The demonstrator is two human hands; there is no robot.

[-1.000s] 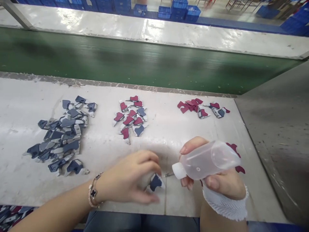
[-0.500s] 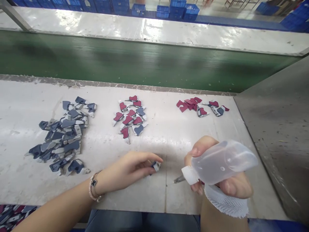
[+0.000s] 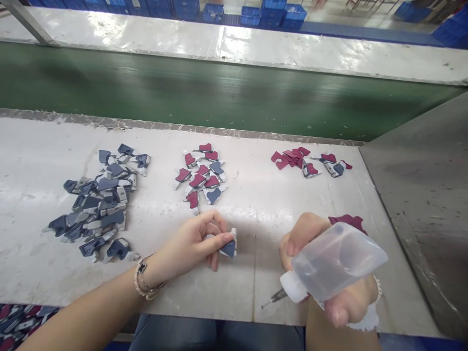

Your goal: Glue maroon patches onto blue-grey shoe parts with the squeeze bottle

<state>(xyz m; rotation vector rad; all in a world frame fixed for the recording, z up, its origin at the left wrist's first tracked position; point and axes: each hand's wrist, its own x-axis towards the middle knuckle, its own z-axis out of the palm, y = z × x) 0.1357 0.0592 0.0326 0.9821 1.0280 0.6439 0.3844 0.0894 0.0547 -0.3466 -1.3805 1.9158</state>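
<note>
Left hand (image 3: 197, 241) pinches one navy piece (image 3: 228, 246) left of the bottle (image 3: 334, 265) clenched in right hand (image 3: 329, 273); finished two-tone pile (image 3: 201, 178) beyond, larger navy pile (image 3: 98, 204) unprocessed far left.

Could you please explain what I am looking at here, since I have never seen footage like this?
There is no machine: a person works with two bare hands, filmed by a camera worn on the head that looks forward and down. The left hand pinches a small navy and white piece just above the pale worktable. The right hand, with a white wrist wrap, grips a clear squeeze bottle whose metal needle tip points down and left. On the table lie a navy pile, a mixed red and navy pile and a smaller red group. A few red pieces sit behind the bottle. Beyond the table runs a green conveyor belt.
</note>
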